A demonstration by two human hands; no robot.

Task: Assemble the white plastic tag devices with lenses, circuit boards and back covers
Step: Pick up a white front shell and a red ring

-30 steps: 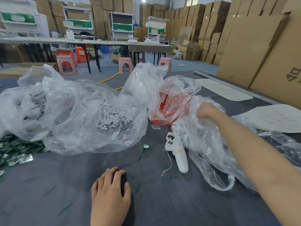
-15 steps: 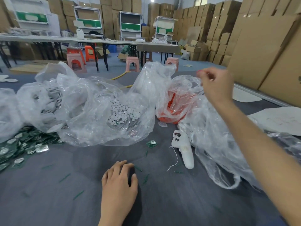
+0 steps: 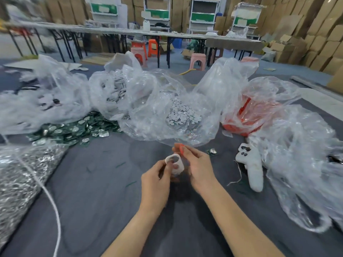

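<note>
My left hand (image 3: 157, 179) grips a white plastic tag shell (image 3: 174, 163) above the grey table, its round opening facing up. Right beside it, my right hand (image 3: 197, 165) pinches a small orange-red part (image 3: 181, 148) between thumb and forefinger, just above the shell. A heap of green circuit boards (image 3: 74, 129) lies at the left. Small white round discs (image 3: 181, 114) sit in a clear bag at the centre. More white parts (image 3: 116, 89) fill a clear bag further left. Orange parts (image 3: 246, 115) fill a bag at the right.
A white controller (image 3: 251, 167) with a wrist cord lies right of my hands, beside crumpled clear plastic (image 3: 304, 164). One loose circuit board (image 3: 212, 151) lies near my right hand. A shiny silver bag (image 3: 20, 175) and a white cord (image 3: 50, 199) are at the left. Work tables, stools and cardboard boxes stand behind.
My right hand came back from the orange bag holding an orange part. My left hand lifted off the table with the white shell. Both hands now meet at the centre; the view swung left.
</note>
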